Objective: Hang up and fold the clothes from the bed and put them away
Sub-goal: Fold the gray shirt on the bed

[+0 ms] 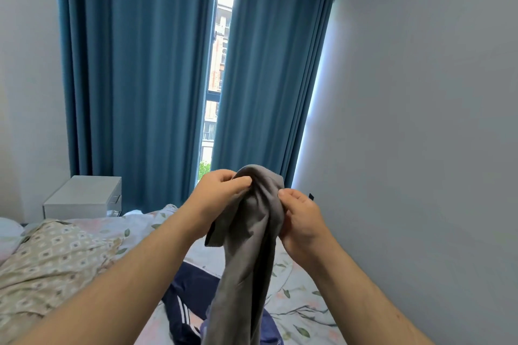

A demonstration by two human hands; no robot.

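Ahead of you the blue curtains [140,78] fill most of the far wall, parted by a narrow gap that shows a strip of window [221,64]. Below them the bed [297,302], in a floral sheet, runs across the lower part of the view. A beige patterned cover [56,255] is bunched up on its left side.

The grey garment [252,232] is up off the bed, held in front of you between your two hands. It hangs down between your forearms, and the bottom edge of the frame cuts off its lower end. It is too gathered to tell what kind of garment it is.

Under it, on the sheet, lies a navy garment [190,294] with white stripes, partly hidden by the grey cloth and your left forearm. A white nightstand [81,196] stands by the curtains at the left.

Your left hand [218,193] pinches the garment's top from the left, fingers curled into the cloth. Your right hand [301,221] grips it from the right, thumb pressed on the fabric. Its other fingers are behind the cloth, out of sight.
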